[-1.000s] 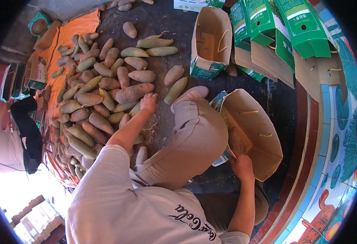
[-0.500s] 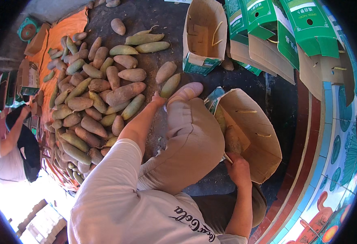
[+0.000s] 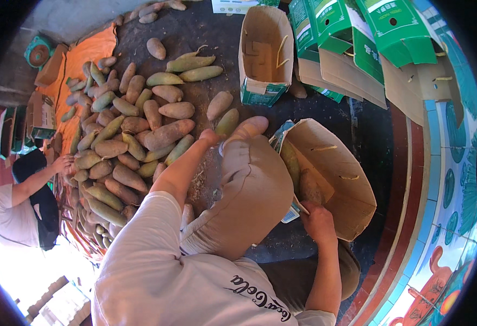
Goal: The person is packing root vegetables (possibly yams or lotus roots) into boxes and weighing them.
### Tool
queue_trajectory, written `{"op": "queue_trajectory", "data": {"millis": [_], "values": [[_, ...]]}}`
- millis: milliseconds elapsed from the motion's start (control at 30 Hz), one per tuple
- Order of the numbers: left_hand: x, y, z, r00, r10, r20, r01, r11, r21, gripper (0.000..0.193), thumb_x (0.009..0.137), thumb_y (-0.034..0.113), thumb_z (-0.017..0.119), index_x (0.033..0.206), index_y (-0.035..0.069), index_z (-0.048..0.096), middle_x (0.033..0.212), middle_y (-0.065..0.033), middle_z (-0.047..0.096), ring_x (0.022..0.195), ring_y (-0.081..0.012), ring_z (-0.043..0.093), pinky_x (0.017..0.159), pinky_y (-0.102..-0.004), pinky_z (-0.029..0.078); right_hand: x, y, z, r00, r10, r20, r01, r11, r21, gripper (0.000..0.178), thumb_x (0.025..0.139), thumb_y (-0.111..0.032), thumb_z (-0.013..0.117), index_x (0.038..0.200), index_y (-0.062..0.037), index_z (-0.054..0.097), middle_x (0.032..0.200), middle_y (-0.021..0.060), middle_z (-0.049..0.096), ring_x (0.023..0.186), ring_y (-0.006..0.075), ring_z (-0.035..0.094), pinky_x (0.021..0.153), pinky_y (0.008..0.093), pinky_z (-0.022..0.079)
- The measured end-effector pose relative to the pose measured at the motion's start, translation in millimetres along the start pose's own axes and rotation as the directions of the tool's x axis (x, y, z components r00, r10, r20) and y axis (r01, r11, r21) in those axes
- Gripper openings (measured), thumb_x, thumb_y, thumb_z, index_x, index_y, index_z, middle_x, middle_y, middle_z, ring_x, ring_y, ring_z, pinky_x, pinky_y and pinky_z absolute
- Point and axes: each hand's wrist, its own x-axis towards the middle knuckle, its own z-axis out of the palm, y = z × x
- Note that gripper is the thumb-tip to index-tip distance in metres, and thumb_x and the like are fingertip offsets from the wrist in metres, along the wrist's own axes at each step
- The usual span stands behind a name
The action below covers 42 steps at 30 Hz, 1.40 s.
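Holding a box, beside a root

Gripping the box's near-left rim with the right hand; at the root's near end with the left hand, cannot tell whether closed on it. Inside the box, two more roots. To the left, a heap of roots and a co-worker's hand. Far off, a second box; to its right, green cartons.

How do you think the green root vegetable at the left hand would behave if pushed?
The green root vegetable looks rounded, so it would probably roll. Its plump body suggests stiffness. The shoe close by may block it.
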Motion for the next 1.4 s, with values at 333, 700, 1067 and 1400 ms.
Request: {"op": "queue_trajectory", "data": {"millis": [333,700,1067,1400], "values": [[-110,20,-72,0.999,0.044,0.013,-0.02,0.662,-0.749,0.04,0.081,0.033,0.061,0.096,-0.004,0.056,0.079,-0.011,0.06,0.058,-0.0185,0.059,0.047,-0.0282,0.047,-3,-1,-1,1.0,-0.011,0.002,0.012,0.998,-0.066,0.023,0.076,-0.018,0.059,0.096,-0.0079,0.061,0.087,0.0152,0.063,0.084,0.0313,0.06,0.073,0.0414,0.047],[-262,145,-156,0.797,0.599,-0.07,-0.574,0.718,-0.395,0.041,0.084,0.032,0.057,0.103,-0.004,0.055,0.09,-0.0103,0.06,0.07,-0.0149,0.059,0.064,-0.0245,0.049,1,5,7,0.999,0.018,0.035,-0.014,0.991,-0.133,0.028,0.075,-0.024,0.059,0.096,-0.0063,0.062,0.09,0.0172,0.062,0.09,0.0321,0.058,0.078,0.0423,0.046],[-328,244,-76,0.612,0.751,0.247,-0.67,0.659,-0.342,0.039,0.084,0.024,0.059,0.11,-0.004,0.052,0.093,-0.0109,0.061,0.076,-0.0163,0.061,0.07,-0.0274,0.05,3,6,8,1.0,-0.024,0.004,0.025,0.981,-0.191,0.029,0.074,-0.027,0.06,0.091,-0.0043,0.064,0.091,0.0175,0.062,0.088,0.0325,0.059,0.076,0.0423,0.047],[-339,219,-84,0.345,0.922,-0.177,-0.936,0.323,-0.142,0.027,0.083,0.014,0.056,0.106,-0.001,0.056,0.096,-0.0095,0.063,0.087,-0.0139,0.058,0.079,-0.0274,0.046,-1,8,8,0.999,-0.035,-0.005,0.034,0.987,-0.157,0.024,0.077,-0.021,0.056,0.094,-0.0053,0.062,0.092,0.0162,0.062,0.09,0.0316,0.059,0.075,0.0421,0.047]]}}
